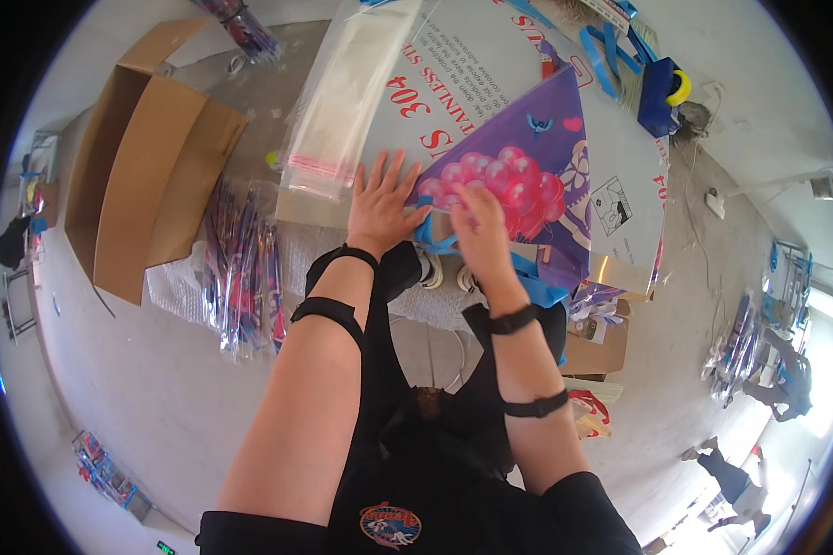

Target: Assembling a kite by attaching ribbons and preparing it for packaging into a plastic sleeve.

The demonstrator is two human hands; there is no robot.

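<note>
A purple triangular sheet (574, 120), printed with pink balloons, lies on the grey board (416, 46) that covers the work table. My left hand (379, 203) rests flat with fingers spread beside the sheet's left corner. Over the balloon print at the near edge is my right hand (483, 236), its fingers stretched out and slightly bent, nothing visibly held in them. Blue fabric strips (435, 236) show under and between my hands at the table's near edge. To the left on the board is a stack of long clear plastic sleeves (347, 102).
A blue tape dispenser (659, 102) with a yellow roll stands at the far right, near blue ribbon (611, 55). On the left are an open cardboard box (148, 176) and plastic-wrapped bundles (241, 268). Another box (602, 347) sits beneath the table's right side. Other people work far right.
</note>
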